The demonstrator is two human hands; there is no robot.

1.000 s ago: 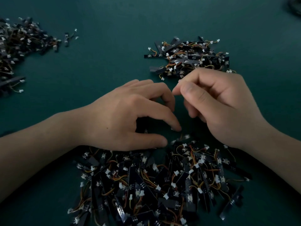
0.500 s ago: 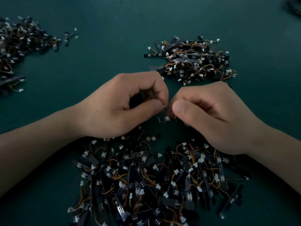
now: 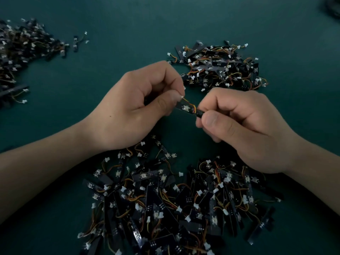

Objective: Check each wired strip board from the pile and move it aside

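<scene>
A narrow black strip board (image 3: 187,108) with orange and yellow wires and a white connector is held level above the green table, between both hands. My left hand (image 3: 136,107) pinches its left end and the white connector between thumb and forefinger. My right hand (image 3: 239,126) pinches its right end with thumb and curled fingers. Below the hands lies the large pile of wired strip boards (image 3: 174,205). Behind the hands a smaller heap of the same boards (image 3: 219,67) lies on the table.
A third heap of boards (image 3: 20,52) spreads along the left edge, with a stray board (image 3: 76,43) beside it. The green table surface (image 3: 119,24) is bare between the heaps. A dark object (image 3: 334,6) sits at the top right corner.
Both hands rose from the near pile with one strip board. It now hangs stretched between the two pinches and is more plainly visible than half a second ago.
</scene>
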